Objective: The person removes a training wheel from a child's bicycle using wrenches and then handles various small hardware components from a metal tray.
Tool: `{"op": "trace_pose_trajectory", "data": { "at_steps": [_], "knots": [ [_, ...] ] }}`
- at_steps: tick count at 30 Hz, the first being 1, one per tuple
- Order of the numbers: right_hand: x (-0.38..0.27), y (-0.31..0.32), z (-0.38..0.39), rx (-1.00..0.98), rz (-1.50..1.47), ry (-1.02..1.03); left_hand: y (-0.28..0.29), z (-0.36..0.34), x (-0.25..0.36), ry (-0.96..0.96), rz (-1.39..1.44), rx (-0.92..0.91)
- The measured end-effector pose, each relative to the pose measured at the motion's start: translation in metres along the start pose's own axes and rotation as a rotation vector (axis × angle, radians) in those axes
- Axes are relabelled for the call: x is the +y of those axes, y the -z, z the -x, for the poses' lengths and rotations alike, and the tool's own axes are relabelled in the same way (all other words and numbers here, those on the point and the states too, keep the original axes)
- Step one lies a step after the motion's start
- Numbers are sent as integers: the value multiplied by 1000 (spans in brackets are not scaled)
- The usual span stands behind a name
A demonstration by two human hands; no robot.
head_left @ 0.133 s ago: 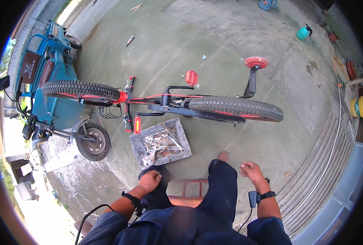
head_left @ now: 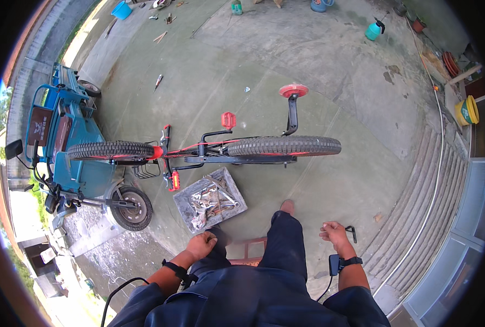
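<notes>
My left hand (head_left: 201, 245) is loosely closed beside my left knee, with nothing seen in it. Out to the right, my right hand (head_left: 335, 233) hovers with bent, slightly parted fingers, holding nothing visible. A small black bent object (head_left: 352, 233) shows just beside it. In front of my feet a grey tray (head_left: 180, 206) contains several wrenches (head_left: 220, 203) and other metal pieces. Beyond it a child's bicycle (head_left: 220, 159) with knobbly tyres appears turned upside down. It has red pedals (head_left: 229, 120) and a training wheel (head_left: 294, 90). Neither hand touches the bicycle or tray.
A blue cargo tricycle (head_left: 79, 158) stands at the left, close to the bicycle's front wheel. A screwdriver-like tool (head_left: 158, 82) lies on the floor beyond. Spray bottle (head_left: 373, 30) and yellow bucket (head_left: 466, 111) are far right. A low reddish stool (head_left: 246, 250) shows between my legs.
The view has tilted up and shifted rightward, so the bicycle sits further left and more of the far yard shows, including a blue basin. Both hands keep nearly the same pose.
</notes>
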State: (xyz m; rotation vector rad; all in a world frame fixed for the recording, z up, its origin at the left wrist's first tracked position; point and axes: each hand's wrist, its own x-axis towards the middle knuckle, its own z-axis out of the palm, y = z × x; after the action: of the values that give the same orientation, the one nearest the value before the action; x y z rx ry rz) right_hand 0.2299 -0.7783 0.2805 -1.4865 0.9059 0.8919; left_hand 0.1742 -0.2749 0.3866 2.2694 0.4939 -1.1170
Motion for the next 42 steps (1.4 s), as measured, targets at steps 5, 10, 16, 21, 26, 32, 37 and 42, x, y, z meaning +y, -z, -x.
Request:
{"op": "trace_pose_trajectory", "data": {
  "at_steps": [5, 10, 16, 21, 26, 32, 37, 42],
  "knots": [
    [27, 90, 71, 165, -208, -48, 39, 21, 94, -49, -56, 10],
    [62, 143, 131, 342, -417, -54, 71, 5, 193, -199, -322, 61],
    [105, 160, 158, 394, -566, -93, 81, -33, 263, -356, -390, -23],
    [97, 173, 164, 493, -630, -63, 88, -62, 311, -476, -378, -54],
    [61, 194, 162, 549, -663, 1, 101, -96, 357, -497, -432, -76],
    [-19, 226, 162, 535, -596, 94, 112, -110, 404, -507, -435, -106],
    [-52, 261, 150, 504, -577, 87, 97, -145, 426, -547, -437, -73],
    [-49, 327, 128, 478, -523, -16, 76, -146, 485, -463, -382, -53]
  ]
}}
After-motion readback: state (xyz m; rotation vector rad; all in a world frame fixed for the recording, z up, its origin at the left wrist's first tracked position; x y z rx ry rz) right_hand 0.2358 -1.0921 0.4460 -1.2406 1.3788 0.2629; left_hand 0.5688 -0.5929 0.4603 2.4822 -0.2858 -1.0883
